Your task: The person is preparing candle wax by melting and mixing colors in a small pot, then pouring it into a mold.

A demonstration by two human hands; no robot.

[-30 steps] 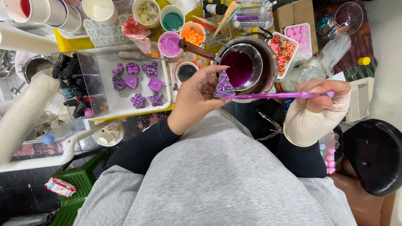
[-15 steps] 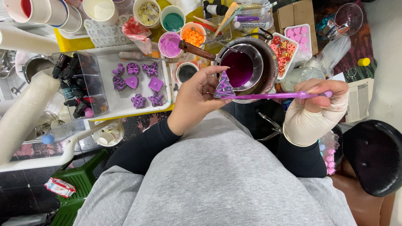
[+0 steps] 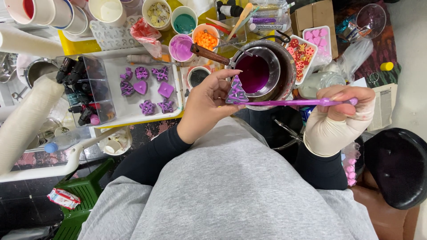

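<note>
While a small purple tree-shaped piece (image 3: 236, 92) is being pinched between the fingertips of the left hand (image 3: 207, 103), a long purple stick (image 3: 296, 102) is being gripped in the closed fingers of the right hand (image 3: 340, 111), whose wrist is being covered by a cream wrap. The stick's tip is being held against the base of the tree piece, just in front of a metal pot (image 3: 284, 66) in which dark purple liquid (image 3: 253, 73) is being kept. More purple shapes (image 3: 147, 86) are being laid out on a white tray (image 3: 116, 113) at the left, beside a clear box of small bottles (image 3: 82, 91). Cups of colour (image 3: 183, 22) are being kept along the far edge.
</note>
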